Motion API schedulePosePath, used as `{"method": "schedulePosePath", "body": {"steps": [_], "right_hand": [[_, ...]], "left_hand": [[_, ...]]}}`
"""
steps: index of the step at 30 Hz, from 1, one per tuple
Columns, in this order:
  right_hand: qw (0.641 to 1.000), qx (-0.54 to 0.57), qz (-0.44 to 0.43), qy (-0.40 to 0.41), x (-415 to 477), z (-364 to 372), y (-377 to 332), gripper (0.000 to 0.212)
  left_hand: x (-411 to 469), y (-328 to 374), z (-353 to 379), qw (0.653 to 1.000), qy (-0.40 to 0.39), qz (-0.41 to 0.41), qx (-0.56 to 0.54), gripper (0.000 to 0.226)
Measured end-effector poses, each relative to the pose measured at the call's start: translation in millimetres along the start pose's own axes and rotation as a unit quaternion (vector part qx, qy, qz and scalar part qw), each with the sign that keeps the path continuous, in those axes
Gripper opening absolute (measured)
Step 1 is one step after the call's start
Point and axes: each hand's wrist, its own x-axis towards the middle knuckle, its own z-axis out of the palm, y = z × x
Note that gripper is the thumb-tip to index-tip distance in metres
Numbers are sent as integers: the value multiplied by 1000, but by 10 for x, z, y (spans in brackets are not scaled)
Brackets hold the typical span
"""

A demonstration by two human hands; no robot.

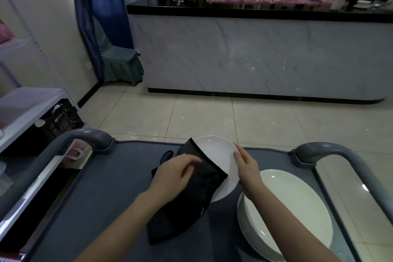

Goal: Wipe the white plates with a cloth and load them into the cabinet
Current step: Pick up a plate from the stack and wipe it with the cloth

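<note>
We see glossy white ceramic plates [285,208], a matt black woven cloth [191,193], a smooth grey plastic cart [102,176], polished floor tiles [212,117] and a marble-look counter front [255,55]

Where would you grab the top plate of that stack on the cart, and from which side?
Probably by the rim of the top plate, from the right or far side: it lies flat, nested on the stack, so only the overhanging rim lets fingers slip under.
</note>
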Motion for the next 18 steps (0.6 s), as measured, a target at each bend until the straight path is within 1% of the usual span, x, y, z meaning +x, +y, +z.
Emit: {"method": "schedulePosePath", "body": {"steps": [1, 2, 4, 5, 9, 11, 15, 18], "right_hand": [[1000, 7, 5, 2, -16, -9, -6, 36], [1000, 14, 7, 3, -31, -10, -10, 35], [1000, 22, 0, 4, -66, 12, -18, 34], [1000, 21, -7, 8, -86, 28, -26, 35], [999, 34, -16, 33, -152, 72, 15, 30], [999, 37, -19, 32, -189, 110, 38, 28], [998, 31, -40, 44, -263, 190, 26, 25], [996, 36, -34, 68, -260, 142, -21, 29]], "left_hand": [[-42, -49, 23, 997, -2, 46, 60, 33], [-88, -60, 72, 991, -45, 78, 98, 40], [-173, -25, 234, 974, -148, 100, 137, 52], [-199, 7, 321, 969, -170, 101, 149, 53], [-139, 130, 493, 970, -169, 84, 151, 54], [-12, 145, 527, 971, -168, 68, 155, 56], [260, 136, 549, 976, -149, 13, 161, 56], [332, 71, 482, 979, -127, -30, 157, 56]]}}
